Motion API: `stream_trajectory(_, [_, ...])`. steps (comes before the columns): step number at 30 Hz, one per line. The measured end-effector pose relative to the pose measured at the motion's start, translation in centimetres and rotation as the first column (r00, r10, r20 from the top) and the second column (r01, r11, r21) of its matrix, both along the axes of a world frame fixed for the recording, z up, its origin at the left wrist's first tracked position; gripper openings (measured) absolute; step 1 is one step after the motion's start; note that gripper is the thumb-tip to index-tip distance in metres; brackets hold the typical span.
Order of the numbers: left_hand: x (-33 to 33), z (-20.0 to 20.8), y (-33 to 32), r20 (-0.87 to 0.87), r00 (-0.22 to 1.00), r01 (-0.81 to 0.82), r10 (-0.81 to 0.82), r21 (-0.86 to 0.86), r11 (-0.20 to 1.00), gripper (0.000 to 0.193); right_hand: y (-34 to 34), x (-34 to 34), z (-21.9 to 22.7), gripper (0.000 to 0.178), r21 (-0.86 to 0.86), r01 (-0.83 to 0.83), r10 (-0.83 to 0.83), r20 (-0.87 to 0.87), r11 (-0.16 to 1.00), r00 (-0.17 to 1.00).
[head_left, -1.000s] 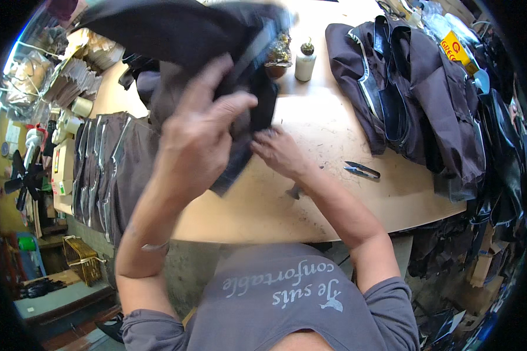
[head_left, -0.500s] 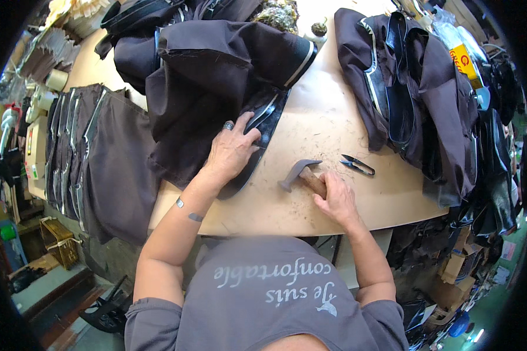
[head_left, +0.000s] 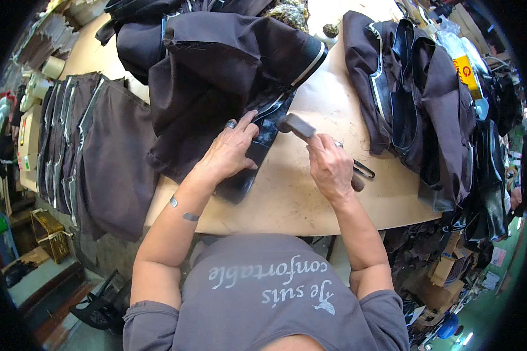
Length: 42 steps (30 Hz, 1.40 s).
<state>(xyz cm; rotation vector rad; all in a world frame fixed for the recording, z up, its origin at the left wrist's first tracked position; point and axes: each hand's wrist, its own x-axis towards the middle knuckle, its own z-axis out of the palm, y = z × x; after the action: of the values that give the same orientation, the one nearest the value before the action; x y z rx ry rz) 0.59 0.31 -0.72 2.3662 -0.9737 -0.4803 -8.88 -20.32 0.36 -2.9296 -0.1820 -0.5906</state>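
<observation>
My left hand [head_left: 231,149], fingers spread, presses on the edge of a dark brown fabric piece [head_left: 211,76], where a light piping strip meets a shiny black panel [head_left: 266,130]. My right hand [head_left: 331,167] is wrapped round the wooden handle of a hammer [head_left: 297,126]. The hammer's head, slightly blurred, is raised just right of the black panel, apart from it. Behind my right wrist the handle's end sticks out. A pair of black thread snips [head_left: 365,169] lies on the table there, partly hidden by my right hand.
More dark fabric pieces with light piping [head_left: 401,88] lie on the table [head_left: 301,205] at the right. A layered row of similar pieces [head_left: 108,152] hangs over its left edge. A thread cone [head_left: 54,67] stands at the far left. A yellow packet [head_left: 465,73] lies at the far right.
My right hand has lifted the hammer off the table and brought its head up and left, nearer the black panel. My left hand stays on the fabric, thumb now spread wider.
</observation>
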Motion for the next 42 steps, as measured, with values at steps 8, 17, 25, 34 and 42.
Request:
stream_trajectory(8, [-0.1, 0.4, -0.1, -0.021, 1.000, 0.003, -0.002, 0.030, 1.000, 0.057, 0.2, -0.2, -0.1, 0.022, 0.096, -0.051, 0.047, 0.046, 0.994, 0.998])
stream_trajectory(17, [1.2, -0.7, 0.4, -0.022, 0.994, 0.109, -0.109, 0.010, 0.994, 0.032, 1.4, -2.4, -0.7, 0.023, 0.056, -0.121, 0.125, -0.063, 0.991, 0.990])
stream_trajectory(25, [1.0, -0.6, 0.2, -0.077, 0.996, 0.037, -0.040, -0.037, 0.999, 0.031, 2.1, -4.1, -2.1, 0.037, 0.100, -0.168, 0.178, -0.101, 0.981, 0.979])
stream_trajectory(34, [2.0, -1.3, 1.0, -0.278, 0.956, -0.159, 0.088, -0.245, 0.956, 0.047, 2.3, -3.1, 0.5, 0.037, 0.091, -0.249, 0.257, -0.099, 0.964, 0.961])
stream_trajectory(42, [1.7, -1.1, 1.4, -0.361, 0.920, -0.273, 0.153, -0.308, 0.911, 0.053, 1.4, -1.1, -1.8, 0.039, 0.410, 0.044, 0.060, -0.238, 0.911, 0.969])
